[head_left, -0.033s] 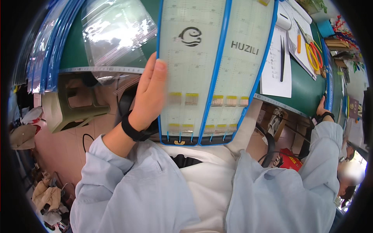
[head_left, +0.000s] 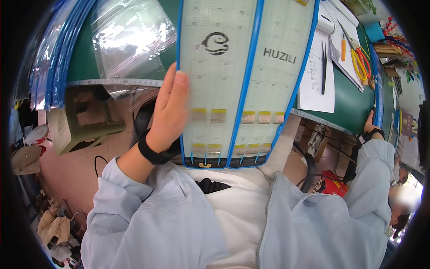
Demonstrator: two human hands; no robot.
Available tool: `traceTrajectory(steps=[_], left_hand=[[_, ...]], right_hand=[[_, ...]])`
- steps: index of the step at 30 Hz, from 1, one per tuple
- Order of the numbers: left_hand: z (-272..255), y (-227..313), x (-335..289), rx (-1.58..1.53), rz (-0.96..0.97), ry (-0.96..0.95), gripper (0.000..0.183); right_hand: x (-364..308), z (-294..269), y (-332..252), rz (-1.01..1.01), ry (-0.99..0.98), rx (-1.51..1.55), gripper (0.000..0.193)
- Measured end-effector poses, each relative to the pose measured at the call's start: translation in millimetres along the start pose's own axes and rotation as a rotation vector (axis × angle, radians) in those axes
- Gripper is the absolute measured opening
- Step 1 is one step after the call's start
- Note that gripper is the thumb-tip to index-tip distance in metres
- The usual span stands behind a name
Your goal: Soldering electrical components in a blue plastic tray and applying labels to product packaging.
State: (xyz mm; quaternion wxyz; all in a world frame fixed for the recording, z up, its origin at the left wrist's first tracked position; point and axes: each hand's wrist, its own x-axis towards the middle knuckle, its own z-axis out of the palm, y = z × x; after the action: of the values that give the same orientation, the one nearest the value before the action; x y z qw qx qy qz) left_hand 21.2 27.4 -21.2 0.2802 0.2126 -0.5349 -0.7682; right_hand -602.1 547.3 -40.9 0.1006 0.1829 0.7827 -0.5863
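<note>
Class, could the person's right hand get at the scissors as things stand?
Probably yes: the right hand is by the right edge of the green tabletop, close to the scissors, and nothing visible covers them; whether it grips anything is unclear.

Left hand [head_left: 169, 110] forward, fingers [head_left: 167, 85] straight; right arm [head_left: 371, 168] stretched out, right hand [head_left: 369, 123] far aside.

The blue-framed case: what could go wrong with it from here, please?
The near end of the blue-framed case reaches past the edge of the green table, so it might tip or slide toward the person. Only the left hand is at its side; the right hand is far off, so the case could swing. The clear plastic bag to its left also overhangs the edge and might get knocked down.
</note>
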Motion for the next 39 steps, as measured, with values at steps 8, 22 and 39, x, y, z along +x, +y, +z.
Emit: traceTrajectory(steps=[8, 22, 39], left_hand=[[-3, 2, -2, 0.013, 0.021, 0.002, 0.043], [0, -6, 3, 0.083, -0.015, 0.088, 0.042], [9, -16, 7, 0.291, 0.158, 0.158, 0.048]], right_hand=[[-18, 2, -16, 0.042, 0.067, 0.44, 0.029], [-396, 126, -13, -0.484, -0.612, 0.76, 0.013], [-522, 176, 119, -1.315, -0.301, 0.062, 0.035]])
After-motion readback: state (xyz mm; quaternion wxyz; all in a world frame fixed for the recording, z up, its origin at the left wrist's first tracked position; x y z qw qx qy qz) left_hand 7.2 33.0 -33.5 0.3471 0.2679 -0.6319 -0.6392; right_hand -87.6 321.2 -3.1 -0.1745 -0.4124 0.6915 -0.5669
